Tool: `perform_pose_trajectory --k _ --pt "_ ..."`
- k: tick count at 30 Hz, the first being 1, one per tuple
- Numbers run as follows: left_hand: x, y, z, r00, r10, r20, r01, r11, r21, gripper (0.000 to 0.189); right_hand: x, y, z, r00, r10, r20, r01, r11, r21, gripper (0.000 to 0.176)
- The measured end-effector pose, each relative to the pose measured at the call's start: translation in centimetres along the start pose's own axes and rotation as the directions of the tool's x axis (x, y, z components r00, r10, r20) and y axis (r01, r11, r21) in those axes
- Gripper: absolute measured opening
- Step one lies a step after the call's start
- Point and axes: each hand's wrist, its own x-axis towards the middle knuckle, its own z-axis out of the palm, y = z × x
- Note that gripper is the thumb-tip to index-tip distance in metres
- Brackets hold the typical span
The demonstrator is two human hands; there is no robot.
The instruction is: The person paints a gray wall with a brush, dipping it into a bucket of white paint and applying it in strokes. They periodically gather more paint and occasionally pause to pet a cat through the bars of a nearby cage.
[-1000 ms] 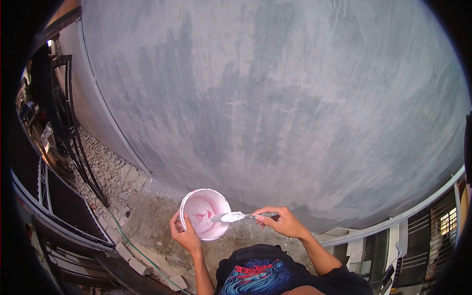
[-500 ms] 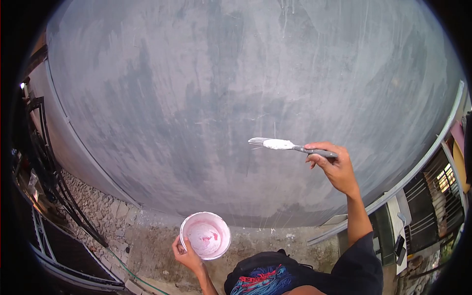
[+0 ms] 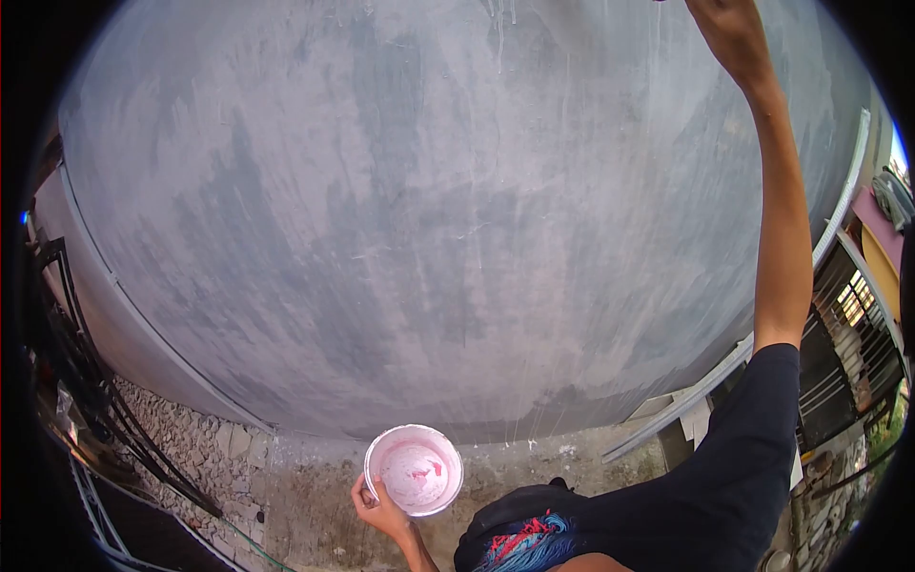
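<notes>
A white bucket (image 3: pixel 414 470) with pinkish-white residue inside is gripped at its left rim by my left hand (image 3: pixel 383 510), low in the view. My right arm reaches up along the right side, and my right hand (image 3: pixel 726 24) is cut off by the top edge of the frame. Its fingers are mostly out of sight, and what they hold cannot be made out. Behind both hands stands a large grey wall (image 3: pixel 429 238) with uneven pale and darker patches and a few drip marks near the top.
Rubble (image 3: pixel 191 439) lies at the lower left, near dark metal frames (image 3: pixel 71 334) and a green hose. A pale rail (image 3: pixel 686 400) runs along the wall's right edge. Barred metalwork (image 3: pixel 839 334) and boards stand at the far right.
My right hand has gone from mid-wall up to the top edge, and the white-loaded brush or spatula it held has left the view. The bucket sits slightly further right and lower.
</notes>
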Motion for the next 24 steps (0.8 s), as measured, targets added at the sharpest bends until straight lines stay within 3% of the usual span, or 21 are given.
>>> perform_pose_trajectory --k 3,5,9,12,15,16,17,19,21,22,24 --pt "0.0 -0.9 -0.3 1.000 0.023 -0.012 -0.024 0.998 -0.052 0.022 -1.6 1.1 0.6 0.985 -0.117 -0.126 0.104 0.989 -0.108 0.022" --pt "0.1 -1.3 -0.5 0.999 0.039 -0.004 -0.039 0.999 -0.002 0.021 -4.2 4.8 1.0 0.936 -0.294 0.193 0.345 0.872 -0.348 0.027" --pt "0.5 -2.5 -0.7 0.998 0.061 -0.010 -0.061 0.998 -0.003 0.021 -10.3 -2.0 4.8 0.909 -0.095 0.406 0.182 0.967 -0.180 0.023" --pt "0.2 -1.4 -0.5 0.999 0.022 -0.029 -0.023 0.999 -0.028 0.021 -12.3 -3.2 5.4 0.803 0.028 0.596 0.047 0.993 -0.111 0.023" --pt "0.2 -1.0 -0.6 0.999 0.047 -0.020 -0.047 0.999 -0.005 0.022 -10.0 -2.2 4.8 0.869 0.038 0.493 0.009 0.996 -0.094 0.023" --pt "0.3 -1.0 -0.6 0.998 0.055 -0.013 -0.055 0.998 0.003 0.022 -8.4 -1.5 4.2 0.902 0.032 0.430 0.048 0.984 -0.174 0.024" --pt "0.4 -0.9 -0.8 0.998 0.064 -0.006 -0.064 0.998 0.012 0.022 -6.7 -0.2 3.4 0.943 -0.060 0.329 0.125 0.975 -0.181 0.024" --pt "0.3 -1.0 -1.0 0.998 0.063 -0.015 -0.062 0.998 0.024 0.022 -3.7 3.3 1.4 0.931 -0.298 0.210 0.349 0.897 -0.273 0.032" --pt "0.1 -1.1 -1.1 0.998 0.054 -0.024 -0.053 0.998 0.035 0.022 -2.0 0.6 2.5 0.985 -0.169 -0.026 0.160 0.964 -0.212 0.024" --pt "-0.1 -1.1 -1.1 0.998 0.048 -0.036 -0.047 0.999 0.020 0.022 -2.2 2.0 2.5 0.986 -0.166 -0.024 0.158 0.965 -0.210 0.024" --pt "-0.1 -1.2 -1.4 0.998 0.042 -0.041 -0.041 0.999 0.011 0.022 -3.3 5.8 2.7 0.901 -0.392 0.187 0.434 0.793 -0.427 0.032"
